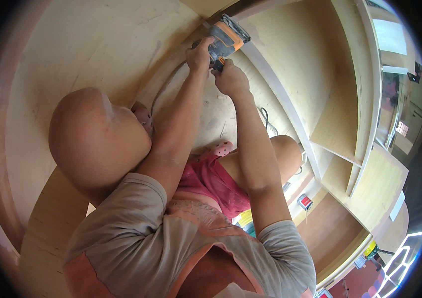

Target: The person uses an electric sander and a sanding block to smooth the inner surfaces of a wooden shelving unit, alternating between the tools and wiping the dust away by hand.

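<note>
Both my arms reach forward to an orange and dark grey electric sander (227,39), dusty, with its flat pad turned away from me. My left hand (199,53) is wrapped round the left side of its body. At the sander's near end, my right hand (232,78) is closed on a black part with orange stripes. The pad is close to the pale wooden frame edge (270,74) of a cabinet; whether it touches the wood I cannot tell. A dark power cord (164,82) trails from the sander down past my left forearm.
Bare plywood panels (86,44) curve round my left side. Open shelf compartments (295,54) stand at the right. My bent knees (96,134) and pink clogs (219,148) are close below the arms. A small red-labelled can (304,201) and a thin black cable (265,119) are at the right.
</note>
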Demonstrator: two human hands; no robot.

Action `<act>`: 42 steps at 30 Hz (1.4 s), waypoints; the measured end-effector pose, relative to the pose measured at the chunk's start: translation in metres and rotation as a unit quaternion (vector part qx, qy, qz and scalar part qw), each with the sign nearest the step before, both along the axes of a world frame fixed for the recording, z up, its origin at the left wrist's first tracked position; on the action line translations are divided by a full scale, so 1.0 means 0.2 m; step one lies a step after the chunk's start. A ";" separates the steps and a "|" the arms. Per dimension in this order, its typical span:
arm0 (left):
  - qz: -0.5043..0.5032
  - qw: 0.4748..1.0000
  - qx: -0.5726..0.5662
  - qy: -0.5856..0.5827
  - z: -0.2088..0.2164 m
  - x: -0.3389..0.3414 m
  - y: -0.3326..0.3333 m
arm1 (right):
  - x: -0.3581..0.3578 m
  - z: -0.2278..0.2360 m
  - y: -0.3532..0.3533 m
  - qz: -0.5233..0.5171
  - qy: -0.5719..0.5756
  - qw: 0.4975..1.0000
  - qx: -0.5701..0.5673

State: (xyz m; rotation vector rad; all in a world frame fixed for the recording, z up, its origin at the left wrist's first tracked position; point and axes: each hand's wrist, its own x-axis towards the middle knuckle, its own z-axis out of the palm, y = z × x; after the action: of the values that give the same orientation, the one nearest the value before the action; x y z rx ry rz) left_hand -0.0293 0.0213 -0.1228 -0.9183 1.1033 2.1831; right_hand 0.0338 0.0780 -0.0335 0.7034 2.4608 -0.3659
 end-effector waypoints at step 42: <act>-0.019 0.994 0.001 0.111 0.54 -0.04 0.04 | 0.02 0.49 0.08 0.018 0.186 0.982 -0.002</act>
State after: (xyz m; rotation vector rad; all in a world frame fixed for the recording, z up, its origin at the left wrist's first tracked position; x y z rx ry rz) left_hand -0.0380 0.0291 -0.0155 -0.6584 1.2104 2.2957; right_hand 0.0370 0.0948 0.0643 0.6348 2.8178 -0.5293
